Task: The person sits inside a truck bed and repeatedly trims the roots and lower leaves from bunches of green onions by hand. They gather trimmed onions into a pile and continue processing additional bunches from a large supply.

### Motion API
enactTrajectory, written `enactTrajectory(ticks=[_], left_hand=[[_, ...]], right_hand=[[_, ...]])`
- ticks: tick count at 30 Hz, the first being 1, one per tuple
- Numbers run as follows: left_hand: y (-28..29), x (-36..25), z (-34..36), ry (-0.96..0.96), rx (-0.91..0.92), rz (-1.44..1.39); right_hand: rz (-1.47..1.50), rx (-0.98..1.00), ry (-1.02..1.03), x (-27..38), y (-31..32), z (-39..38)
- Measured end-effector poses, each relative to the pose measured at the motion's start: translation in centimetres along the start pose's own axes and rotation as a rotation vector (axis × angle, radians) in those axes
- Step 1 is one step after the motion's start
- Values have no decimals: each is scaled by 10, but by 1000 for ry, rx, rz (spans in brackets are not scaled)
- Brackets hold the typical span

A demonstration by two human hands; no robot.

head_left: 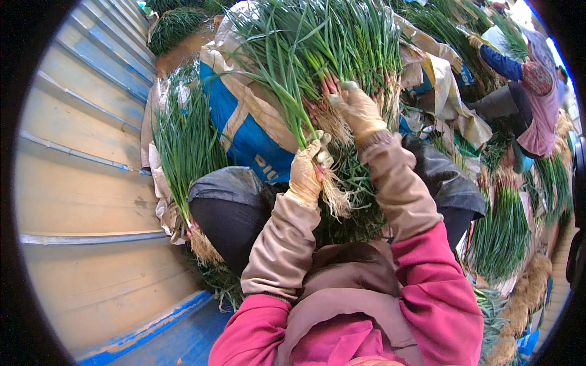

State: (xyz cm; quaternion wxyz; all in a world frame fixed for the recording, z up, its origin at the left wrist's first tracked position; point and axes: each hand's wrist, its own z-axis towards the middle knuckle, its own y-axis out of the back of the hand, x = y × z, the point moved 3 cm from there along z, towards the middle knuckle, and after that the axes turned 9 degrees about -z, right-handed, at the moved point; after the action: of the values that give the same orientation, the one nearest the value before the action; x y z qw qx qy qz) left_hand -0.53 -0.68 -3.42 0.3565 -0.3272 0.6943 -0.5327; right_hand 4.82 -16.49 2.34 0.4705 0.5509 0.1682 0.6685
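My left hand [306,169], in a pale glove, is closed around a small bunch of green onions [292,110]. Their leaves lean up and away, and the whitish roots hang below my fist. To its right, my right hand [357,110], gloved too, reaches to the near edge of a big heap of green onions [342,46]. Its fingers are bent around reddish stem ends there; how many stalks they grip is hidden. The heap rests on a blue and tan woven sack [244,131] in front of my knees.
A bundle of green onions [183,146] leans at my left, beside a ribbed metal wall [85,177]. Loose green leaves lie between my legs. More bundles [500,229] are at the right, where a co-worker [540,91] sits handling green onions.
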Motion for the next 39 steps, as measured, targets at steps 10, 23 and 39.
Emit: enactTrajectory(ticks=[10,23,39], left_hand=[[-1,2,-3,25,-119,149],[11,27,-10,99,-179,541],[18,20,-14,15,-148,253]], right_hand=[[433,230,-114,-5,49,44],[619,298,-72,-7,17,-146],[1881,184,-692,-10,-56,-85]])
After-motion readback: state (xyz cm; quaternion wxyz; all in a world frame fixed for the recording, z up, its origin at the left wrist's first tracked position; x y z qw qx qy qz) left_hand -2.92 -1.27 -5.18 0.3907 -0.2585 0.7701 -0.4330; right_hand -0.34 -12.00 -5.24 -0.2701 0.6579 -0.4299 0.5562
